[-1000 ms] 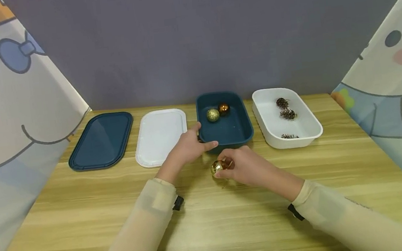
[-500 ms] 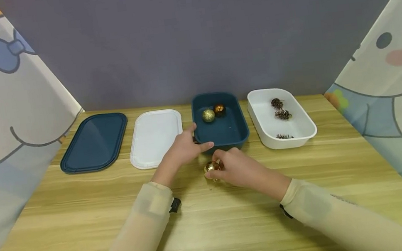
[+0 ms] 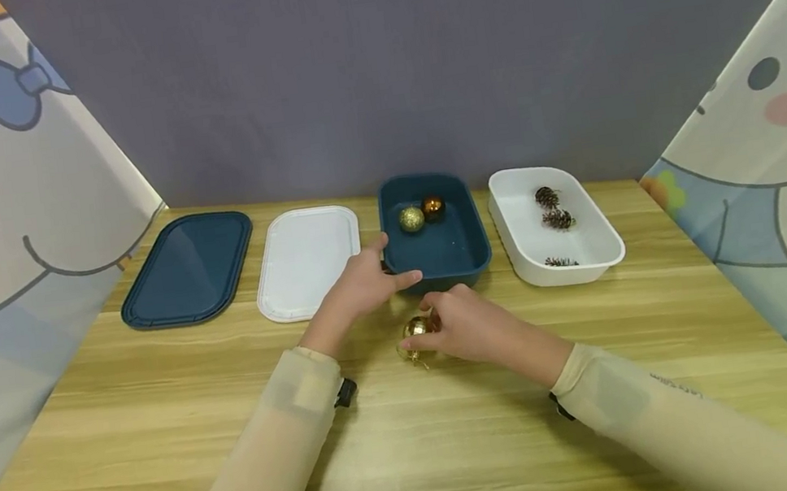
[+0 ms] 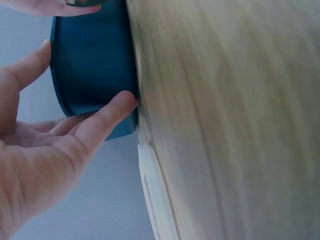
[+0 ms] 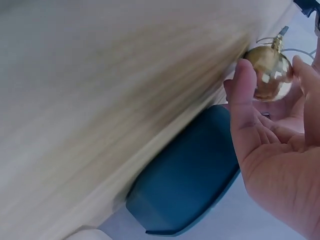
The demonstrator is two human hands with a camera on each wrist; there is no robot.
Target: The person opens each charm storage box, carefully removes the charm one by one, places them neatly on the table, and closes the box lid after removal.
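My right hand (image 3: pixel 472 322) pinches a shiny gold bauble (image 5: pixel 269 73) between thumb and fingers, just in front of a dark blue box (image 3: pixel 434 250). The bauble has a cap and a thin cord; in the head view the cord hangs toward the near side. At the box's near left corner, my left hand (image 3: pixel 363 282) holds it, thumb along the front rim and fingers on the left side. Some left fingertips are hidden behind the box in the left wrist view. Inside the box lie a glittery gold bauble (image 3: pixel 412 219) and a copper-coloured bauble (image 3: pixel 433 208).
Right of the blue box stands a white box (image 3: pixel 530 249) with pine cones (image 3: pixel 556 219) inside. To the left, a white lid (image 3: pixel 309 262) and a dark blue lid (image 3: pixel 187 269) lie flat on the wooden table (image 3: pixel 419 455). A grey wall (image 3: pixel 372 68) rises behind.
The right hand with the gold bauble has shifted slightly left, and the bauble's cord shows more plainly. The left hand stays at the box corner. The head view has moved a little.
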